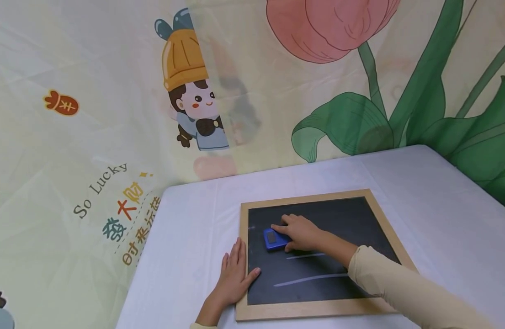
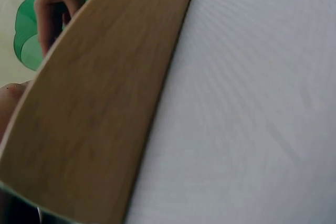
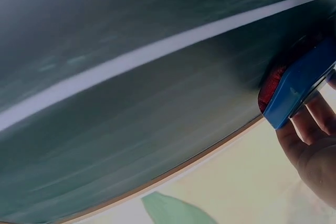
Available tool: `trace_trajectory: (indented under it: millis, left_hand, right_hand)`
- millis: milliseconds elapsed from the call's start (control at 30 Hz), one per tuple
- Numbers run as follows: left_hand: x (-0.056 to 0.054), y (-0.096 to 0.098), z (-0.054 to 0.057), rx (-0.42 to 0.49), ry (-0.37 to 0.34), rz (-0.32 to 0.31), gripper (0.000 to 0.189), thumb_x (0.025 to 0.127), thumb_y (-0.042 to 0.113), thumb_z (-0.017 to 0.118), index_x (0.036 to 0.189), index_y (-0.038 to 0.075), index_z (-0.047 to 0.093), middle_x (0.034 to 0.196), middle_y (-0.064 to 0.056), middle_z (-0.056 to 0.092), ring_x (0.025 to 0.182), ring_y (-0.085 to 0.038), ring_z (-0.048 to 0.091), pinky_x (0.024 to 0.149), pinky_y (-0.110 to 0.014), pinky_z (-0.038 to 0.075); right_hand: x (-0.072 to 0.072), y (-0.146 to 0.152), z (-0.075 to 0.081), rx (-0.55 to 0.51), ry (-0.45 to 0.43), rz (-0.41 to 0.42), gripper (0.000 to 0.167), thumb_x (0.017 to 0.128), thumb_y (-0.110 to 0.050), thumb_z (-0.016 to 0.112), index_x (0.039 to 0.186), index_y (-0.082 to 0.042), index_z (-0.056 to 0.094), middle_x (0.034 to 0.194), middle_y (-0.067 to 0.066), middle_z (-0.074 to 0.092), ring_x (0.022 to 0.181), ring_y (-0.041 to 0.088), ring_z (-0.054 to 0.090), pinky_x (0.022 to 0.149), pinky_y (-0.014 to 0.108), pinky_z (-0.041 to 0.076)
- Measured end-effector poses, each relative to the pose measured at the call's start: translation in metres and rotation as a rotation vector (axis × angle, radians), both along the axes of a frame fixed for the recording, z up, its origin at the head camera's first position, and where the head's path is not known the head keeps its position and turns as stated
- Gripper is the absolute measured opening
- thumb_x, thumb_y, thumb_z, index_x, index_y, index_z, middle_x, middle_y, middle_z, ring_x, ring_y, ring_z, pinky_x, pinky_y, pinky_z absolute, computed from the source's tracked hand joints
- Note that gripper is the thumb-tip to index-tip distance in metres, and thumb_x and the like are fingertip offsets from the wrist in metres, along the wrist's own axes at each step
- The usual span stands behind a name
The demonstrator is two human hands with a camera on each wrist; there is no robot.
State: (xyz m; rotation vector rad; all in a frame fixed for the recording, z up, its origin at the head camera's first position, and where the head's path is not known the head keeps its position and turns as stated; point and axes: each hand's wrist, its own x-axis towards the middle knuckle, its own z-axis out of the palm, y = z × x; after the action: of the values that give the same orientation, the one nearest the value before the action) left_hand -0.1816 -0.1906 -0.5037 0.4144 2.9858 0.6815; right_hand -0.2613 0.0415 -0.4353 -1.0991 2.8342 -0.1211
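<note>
A chalkboard [image 1: 338, 214] with a pale wooden frame [image 1: 305, 198] lies on the table. My right hand [image 1: 303, 233] grips a blue board eraser [image 1: 272, 245] by its sides, over the upper left of the black surface. In the right wrist view the fingers hold the blue eraser [image 3: 302, 85], whose red underside [image 3: 272, 86] faces the board. Two white chalk lines run below it, a shorter one [image 1: 305, 256] and a longer one [image 1: 310, 278], partly behind the right forearm. My left hand [image 1: 232, 278] rests on the frame's left side, fingers straight, thumb reaching over the black surface.
White cloth [image 1: 203, 219] covers the table around the board. Behind it hangs a printed curtain [image 1: 252, 91] with a pink tulip, green leaves and a cartoon figure. The wooden edge [image 2: 105, 93] fills much of the left wrist view.
</note>
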Motion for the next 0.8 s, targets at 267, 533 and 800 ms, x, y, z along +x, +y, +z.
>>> trace_trajectory:
  millis: [267, 533, 800]
  left_hand:
    - [0.000, 0.001, 0.001, 0.008, -0.002, -0.008, 0.082, 0.091, 0.052, 0.041, 0.146, 0.001, 0.009, 0.153, -0.016, 0.003, 0.140, -0.030, 0.008, 0.107, -0.056, 0.005]
    - [0.001, 0.000, 0.004, 0.011, 0.005, -0.013, 0.081, 0.092, 0.051, 0.041, 0.146, 0.001, 0.008, 0.153, -0.016, 0.003, 0.140, -0.030, 0.008, 0.107, -0.057, 0.006]
    - [0.000, 0.000, 0.000, 0.007, 0.007, -0.018, 0.081, 0.092, 0.051, 0.040, 0.146, 0.000, 0.009, 0.153, -0.017, 0.005, 0.140, -0.031, 0.009, 0.106, -0.057, 0.006]
  right_hand:
    - [0.003, -0.034, 0.002, 0.058, 0.039, 0.002, 0.069, 0.076, -0.043, 0.070, 0.137, -0.022, 0.044, 0.119, 0.009, 0.051, 0.097, 0.020, 0.050, 0.086, 0.037, 0.045]
    - [0.005, -0.049, 0.005, 0.094, 0.063, 0.008, 0.070, 0.077, -0.044, 0.069, 0.138, -0.023, 0.042, 0.123, 0.008, 0.050, 0.104, 0.020, 0.049, 0.090, 0.037, 0.044]
    - [0.006, -0.045, 0.004, 0.086, 0.038, 0.004, 0.071, 0.077, -0.045, 0.068, 0.139, -0.023, 0.040, 0.124, 0.009, 0.049, 0.105, 0.021, 0.049, 0.091, 0.037, 0.043]
